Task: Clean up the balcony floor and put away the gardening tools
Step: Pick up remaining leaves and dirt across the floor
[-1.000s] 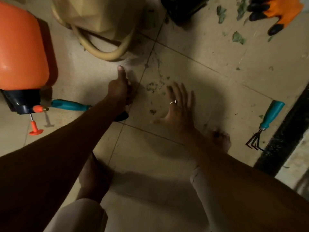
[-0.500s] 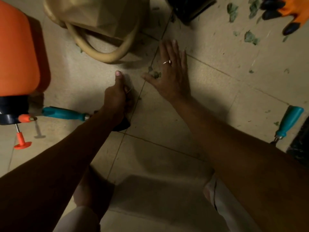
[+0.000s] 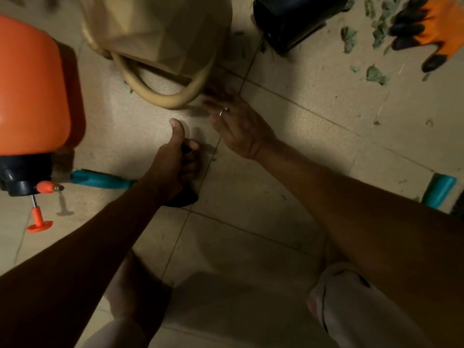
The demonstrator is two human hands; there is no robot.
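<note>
1. Left hand [image 3: 175,164] was clenched on the dark blade [image 3: 182,197] of a trowel, thumb stuck up; the tool's teal handle [image 3: 100,180] ran left along the tile floor [image 3: 251,222], toward the sprayer.
2. Right hand [image 3: 238,126] was flat and spread, palm down, fingers reaching toward the tan watering can's loop handle [image 3: 160,96]; nothing gripped. A ring [image 3: 224,111] showed on one finger. Fingertips were blurred, so contact with the handle could not be told.
3. Tan watering can [image 3: 160,28] stood at top centre, its handle lying toward the hands.
4. Orange pressure sprayer [image 3: 32,91] lay at left on its side, black cap [image 3: 22,172] and orange pump plunger [image 3: 39,219] pointing down the frame, just beside the teal handle's end.
5. Black pot [image 3: 291,18] was at top, right of the can.
6. Orange glove [image 3: 431,28] with black fingertips lay top right, among green leaf scraps [image 3: 376,75] scattered over the tiles.
7. A second teal handle [image 3: 439,194] poked in at the right edge, partly hidden by the right forearm; its head was out of view.
8. Small bits of debris lay along the grout line between the two hands.
9. Person's knees in pale trousers [image 3: 351,310] showed at bottom.
</note>
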